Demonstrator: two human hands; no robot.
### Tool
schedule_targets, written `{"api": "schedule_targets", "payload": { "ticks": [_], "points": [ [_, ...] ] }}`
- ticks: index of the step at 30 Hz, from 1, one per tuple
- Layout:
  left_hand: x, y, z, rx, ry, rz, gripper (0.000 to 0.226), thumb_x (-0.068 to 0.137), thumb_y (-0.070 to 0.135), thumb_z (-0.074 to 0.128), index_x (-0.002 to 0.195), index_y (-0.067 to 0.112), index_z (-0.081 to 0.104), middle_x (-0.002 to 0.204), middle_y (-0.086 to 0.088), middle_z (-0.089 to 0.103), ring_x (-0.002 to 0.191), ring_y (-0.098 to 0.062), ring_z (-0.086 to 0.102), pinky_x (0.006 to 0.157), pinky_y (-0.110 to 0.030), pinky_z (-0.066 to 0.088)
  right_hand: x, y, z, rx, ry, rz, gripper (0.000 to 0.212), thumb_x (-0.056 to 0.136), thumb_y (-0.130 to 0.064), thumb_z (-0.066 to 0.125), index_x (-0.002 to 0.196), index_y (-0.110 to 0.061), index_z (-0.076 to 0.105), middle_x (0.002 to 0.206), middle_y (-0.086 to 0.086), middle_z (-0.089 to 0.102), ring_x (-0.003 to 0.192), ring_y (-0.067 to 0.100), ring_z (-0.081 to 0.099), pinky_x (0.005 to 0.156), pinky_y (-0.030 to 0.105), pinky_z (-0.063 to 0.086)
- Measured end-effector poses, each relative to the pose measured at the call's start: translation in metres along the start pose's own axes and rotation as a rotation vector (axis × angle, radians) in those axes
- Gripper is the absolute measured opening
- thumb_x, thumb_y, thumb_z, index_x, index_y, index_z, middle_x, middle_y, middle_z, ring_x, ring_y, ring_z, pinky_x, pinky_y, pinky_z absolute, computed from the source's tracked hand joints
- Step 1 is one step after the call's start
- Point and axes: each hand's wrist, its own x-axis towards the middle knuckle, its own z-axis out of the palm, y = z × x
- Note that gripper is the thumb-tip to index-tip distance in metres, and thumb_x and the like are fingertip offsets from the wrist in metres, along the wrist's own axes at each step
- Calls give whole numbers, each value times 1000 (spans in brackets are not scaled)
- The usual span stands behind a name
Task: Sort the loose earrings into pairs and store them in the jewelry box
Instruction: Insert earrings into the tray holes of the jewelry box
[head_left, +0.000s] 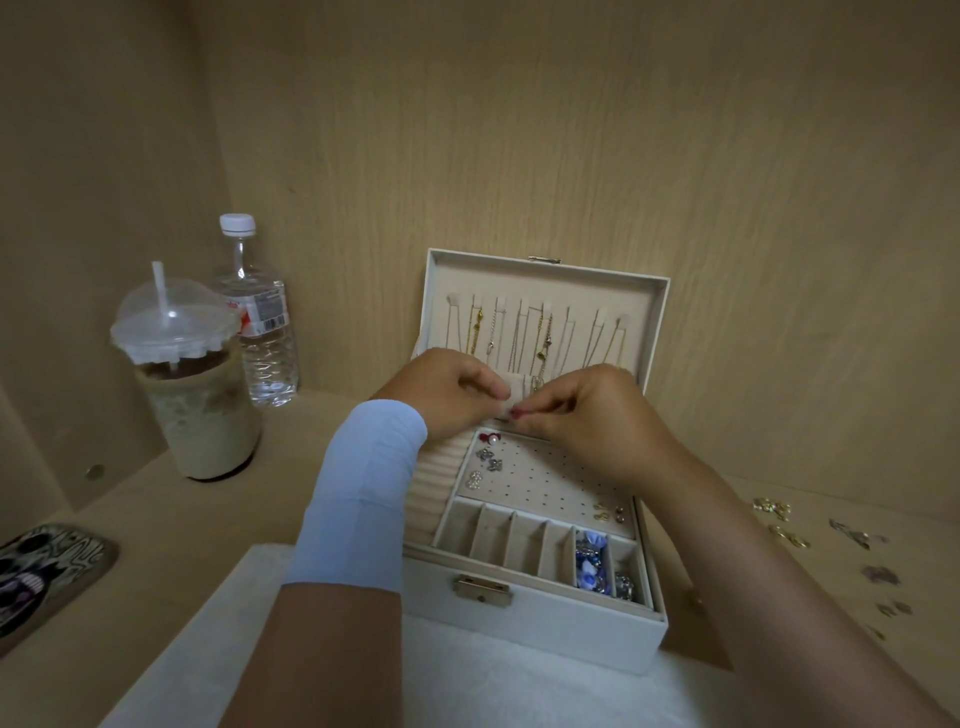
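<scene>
both forearms reach from 6 o'clock over a white cloth (208, 649) to the open jewelry box (535, 639) at centre. right hand (582, 415) pinches 1 small red earring (516, 413) at the 12 o'clock edge of the box's perforated panel (545, 478). left hand (447, 387), fingers curled, meets it fingertip to fingertip; whether it holds anything i cannot tell. loose earrings (779, 519) lie at 3 o'clock, iced drink (197, 405) and water bottle (260, 322) at 9 o'clock.

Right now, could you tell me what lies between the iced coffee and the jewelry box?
In the head view, bare shelf, crossed by the left arm's pale blue sleeve.
</scene>
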Motion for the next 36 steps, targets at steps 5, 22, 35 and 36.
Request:
{"api": "schedule_targets", "payload": {
  "ticks": [5, 22, 35, 36],
  "points": [
    [-1, -3, 3, 230, -123, -31, 19, 83, 17, 72, 94, 32, 79, 87, 21, 71, 83, 4, 61, 70, -9, 41, -4, -6, 6, -382, -120, -57, 13, 82, -40, 79, 95, -39, 80, 91, -22, 75, 86, -2, 66, 82, 29, 55],
    [2, -6, 6, 230, -109, -62, 16, 86, 17, 70, 87, 32, 76, 78, 21, 65, 77, 2, 58, 65, -13, 39, -3, -7, 7, -413, -191, -97, 10, 90, -35, 69, 97, -35, 77, 94, -17, 72, 88, 4, 64, 82, 34, 55],
    [-1, 33, 16, 143, -16, 117, 13, 91, 29, 61, 93, 30, 74, 98, 19, 69, 91, 0, 61, 75, -16, 45, -15, 7, -65, -53, -17, 33, 9, 94, -27, 68, 97, -28, 76, 95, -13, 72, 74, -12, 60, 72, 19, 43],
    [-3, 42, 21, 132, -8, 152, 13, 92, 29, 61, 95, 31, 74, 99, 20, 67, 91, 2, 60, 74, -15, 43, -21, 14, -76, -74, -5, 54, 9, 94, -28, 67, 97, -28, 76, 95, -12, 72, 67, -14, 58, 69, 19, 41]
  ]
}}
